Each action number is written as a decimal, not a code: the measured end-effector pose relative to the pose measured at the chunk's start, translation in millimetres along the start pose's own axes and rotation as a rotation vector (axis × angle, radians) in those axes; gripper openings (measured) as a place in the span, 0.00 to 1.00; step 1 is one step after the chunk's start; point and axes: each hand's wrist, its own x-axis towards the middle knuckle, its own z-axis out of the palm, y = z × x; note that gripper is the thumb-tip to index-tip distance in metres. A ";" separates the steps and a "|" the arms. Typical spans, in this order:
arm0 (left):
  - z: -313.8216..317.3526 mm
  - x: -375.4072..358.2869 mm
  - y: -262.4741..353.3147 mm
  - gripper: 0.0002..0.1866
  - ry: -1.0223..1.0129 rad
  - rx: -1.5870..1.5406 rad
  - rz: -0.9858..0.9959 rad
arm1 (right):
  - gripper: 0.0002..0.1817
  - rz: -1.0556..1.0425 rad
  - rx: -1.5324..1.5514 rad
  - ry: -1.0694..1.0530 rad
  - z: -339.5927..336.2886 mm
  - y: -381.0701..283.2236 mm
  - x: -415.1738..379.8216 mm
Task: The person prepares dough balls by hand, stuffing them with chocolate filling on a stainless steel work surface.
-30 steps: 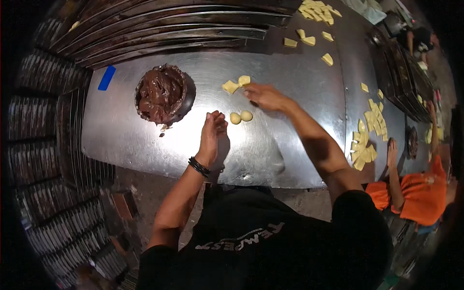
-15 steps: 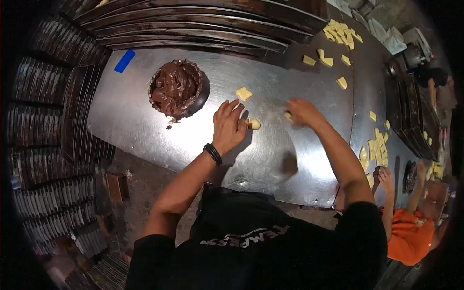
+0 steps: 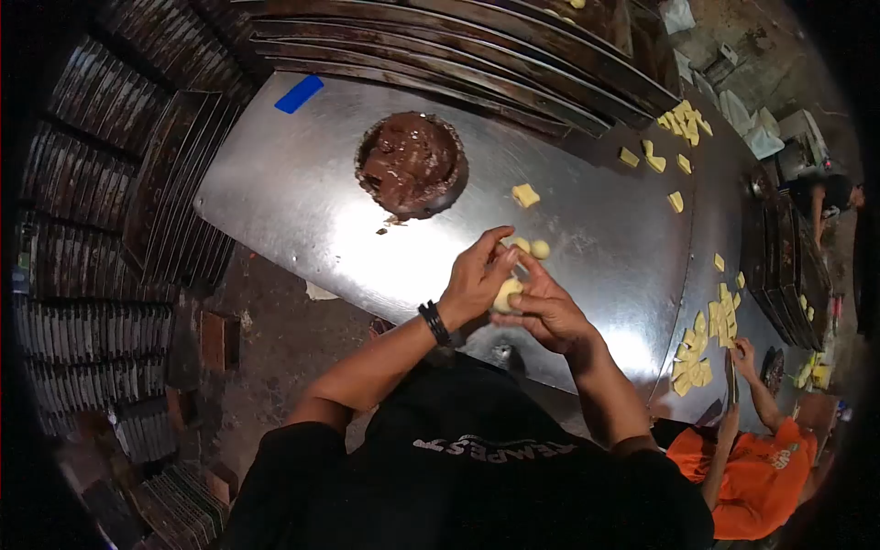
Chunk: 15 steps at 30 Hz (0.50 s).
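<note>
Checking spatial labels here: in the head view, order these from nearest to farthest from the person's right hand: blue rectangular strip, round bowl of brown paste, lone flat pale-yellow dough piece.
From the right hand:
1. Flat pale-yellow dough piece: beyond the hand, right of the bowl.
2. Round bowl of brown paste: farther left.
3. Blue rectangular strip: near the metal table's far left corner.

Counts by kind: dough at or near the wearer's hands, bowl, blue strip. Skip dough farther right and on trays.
Held dough piece: 1
Dough balls on the table: 2
Flat dough piece: 1
Bowl of brown paste: 1
Blue strip: 1
Total: 6
</note>
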 end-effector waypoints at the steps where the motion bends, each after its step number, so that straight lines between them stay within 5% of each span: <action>1: -12.3 -4.7 -5.8 0.24 -0.025 0.066 0.060 | 0.43 0.064 -0.053 -0.038 9.8 0.9 5.8; 4: -53.0 -21.1 -21.1 0.31 0.009 0.090 -0.133 | 0.42 0.228 -0.114 -0.199 34.4 8.3 31.8; 7: -100.3 -27.7 -36.2 0.29 0.074 -0.178 -0.202 | 0.36 0.148 -0.213 -0.184 55.6 37.5 77.8; 9: -128.7 -26.4 -62.8 0.24 0.236 -0.548 -0.243 | 0.22 -0.276 -0.621 0.085 88.9 47.7 110.2; 11: -177.4 -28.6 -32.7 0.17 0.290 -0.379 -0.284 | 0.20 -0.783 -1.238 0.401 106.2 46.1 139.3; 14: -246.4 -39.6 -60.5 0.12 0.263 -0.290 -0.258 | 0.19 -1.241 -1.653 0.577 103.2 53.4 183.1; 15: -262.5 -43.6 -60.4 0.12 0.274 -0.310 -0.284 | 0.19 -1.205 -1.679 0.581 103.1 61.3 190.4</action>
